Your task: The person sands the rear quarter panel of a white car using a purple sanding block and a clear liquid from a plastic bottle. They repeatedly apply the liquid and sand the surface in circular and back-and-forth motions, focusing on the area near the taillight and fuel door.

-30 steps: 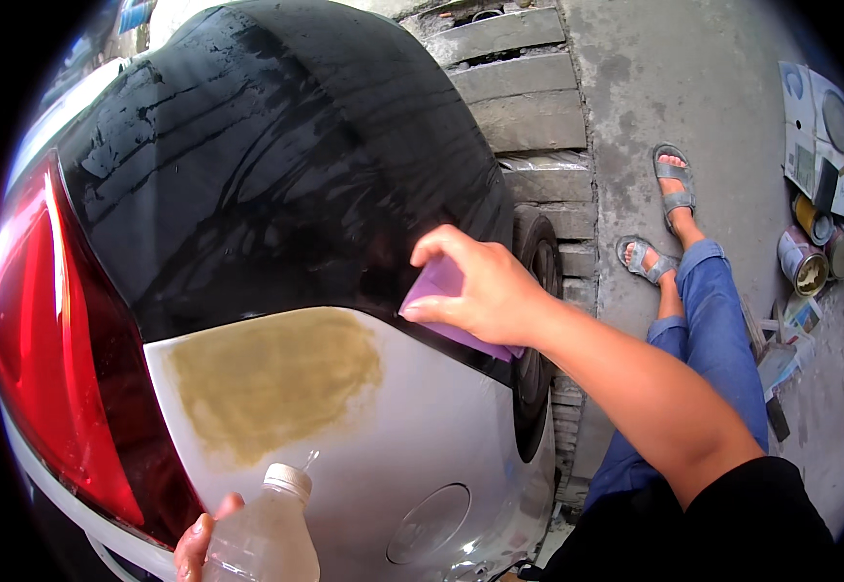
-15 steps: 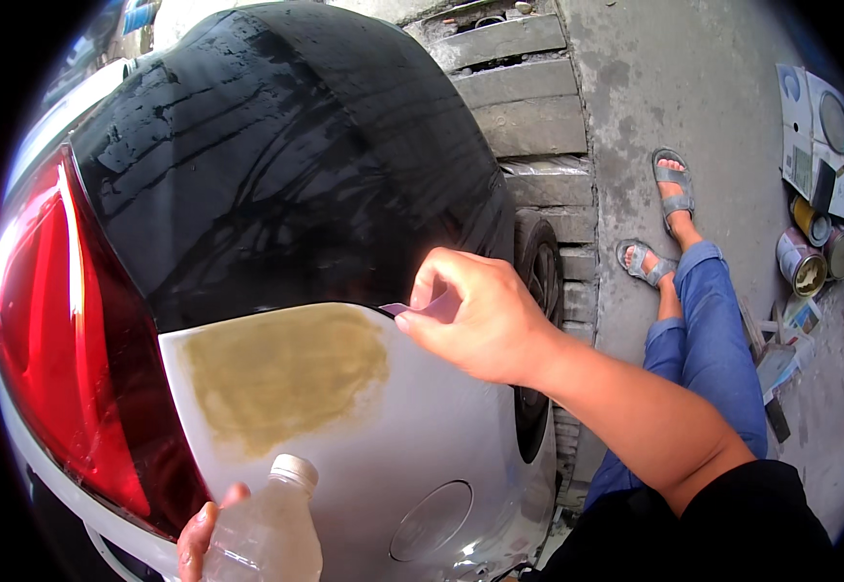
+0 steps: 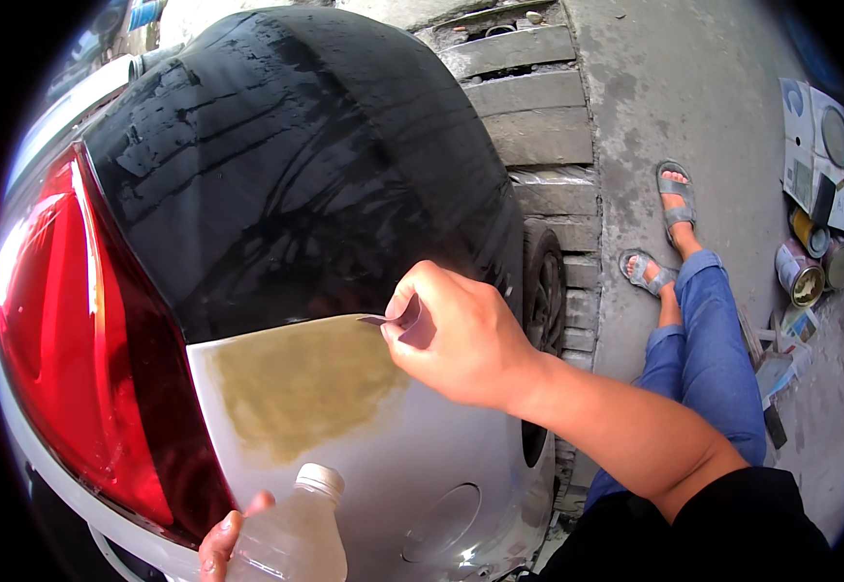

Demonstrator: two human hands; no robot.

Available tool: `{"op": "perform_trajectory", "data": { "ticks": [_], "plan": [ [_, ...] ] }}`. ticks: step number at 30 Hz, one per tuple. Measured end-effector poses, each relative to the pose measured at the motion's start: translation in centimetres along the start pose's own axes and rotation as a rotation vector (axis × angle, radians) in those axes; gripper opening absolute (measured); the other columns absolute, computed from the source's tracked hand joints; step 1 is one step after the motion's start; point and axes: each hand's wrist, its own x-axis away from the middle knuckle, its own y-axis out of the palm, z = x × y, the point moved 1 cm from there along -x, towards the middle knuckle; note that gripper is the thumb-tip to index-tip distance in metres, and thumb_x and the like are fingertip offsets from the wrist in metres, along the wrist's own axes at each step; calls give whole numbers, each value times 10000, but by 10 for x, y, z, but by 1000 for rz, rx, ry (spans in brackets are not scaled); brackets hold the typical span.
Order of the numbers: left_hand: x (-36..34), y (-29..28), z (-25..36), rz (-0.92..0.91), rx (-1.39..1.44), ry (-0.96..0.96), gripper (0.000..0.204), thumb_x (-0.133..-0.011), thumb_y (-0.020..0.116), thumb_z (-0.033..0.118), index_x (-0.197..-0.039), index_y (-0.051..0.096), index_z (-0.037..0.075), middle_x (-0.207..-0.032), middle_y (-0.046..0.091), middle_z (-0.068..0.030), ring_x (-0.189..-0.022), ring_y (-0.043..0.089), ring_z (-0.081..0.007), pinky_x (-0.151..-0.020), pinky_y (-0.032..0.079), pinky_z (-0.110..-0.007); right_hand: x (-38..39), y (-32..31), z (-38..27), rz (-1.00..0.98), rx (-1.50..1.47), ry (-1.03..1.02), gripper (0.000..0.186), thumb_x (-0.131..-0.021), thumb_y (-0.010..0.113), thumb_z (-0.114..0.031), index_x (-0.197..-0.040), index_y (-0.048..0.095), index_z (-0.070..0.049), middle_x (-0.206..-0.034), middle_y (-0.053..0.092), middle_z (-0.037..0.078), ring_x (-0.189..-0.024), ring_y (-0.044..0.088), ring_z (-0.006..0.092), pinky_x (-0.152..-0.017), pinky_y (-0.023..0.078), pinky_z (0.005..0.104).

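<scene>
A piece of sandpaper (image 3: 418, 326), purplish and bent over, is pinched between the thumb and fingers of my right hand (image 3: 470, 344). Its tip sits at the upper right edge of a dull olive putty patch (image 3: 301, 393) on the silver car panel (image 3: 383, 456), along the seam with the black cover (image 3: 315, 184). At the lower left, my left hand (image 3: 220, 548) grips a clear plastic bottle (image 3: 291, 538) with a white cap, holding cloudy liquid. Only some left fingers show; the rest is hidden by the bottle.
A red taillight (image 3: 63, 339) borders the panel on the left. The round fuel flap (image 3: 441, 524) lies below the patch, and a wheel (image 3: 543, 291) is to the right. Concrete slabs (image 3: 538, 136) run alongside. Paint cans (image 3: 800, 276) and flattened cardboard (image 3: 824, 145) lie at the far right.
My right hand has moved left with the sandpaper, onto the patch's upper right edge. The view has shifted slightly, so the car and the bottle appear farther right. Both grips remain.
</scene>
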Motion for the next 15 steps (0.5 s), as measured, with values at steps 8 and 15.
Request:
{"op": "perform_trajectory", "data": {
  "ticks": [8, 15],
  "plan": [
    [3, -9, -3, 28, 269, -65, 1143, -535, 974, 448, -1375, 399, -72, -1333, 558, -320, -1273, 551, -401, -1119, 429, -491, -17, 8, -32, 20, 62, -253, 275, -688, 717, -16, -871, 516, -58, -776, 582, 85, -729, 621, 297, -604, 508, 397],
    [2, -1, -11, 108, 391, -8, 1159, -523, 983, 454, -1384, 407, -67, -1329, 571, -323, -1250, 573, -383, -1100, 450, -482, -40, 22, -64, 27, 111, -446, 292, -655, 728, -23, -870, 532, -45, -771, 576, 93, -720, 615, 302, -612, 519, 398]
  ]
}}
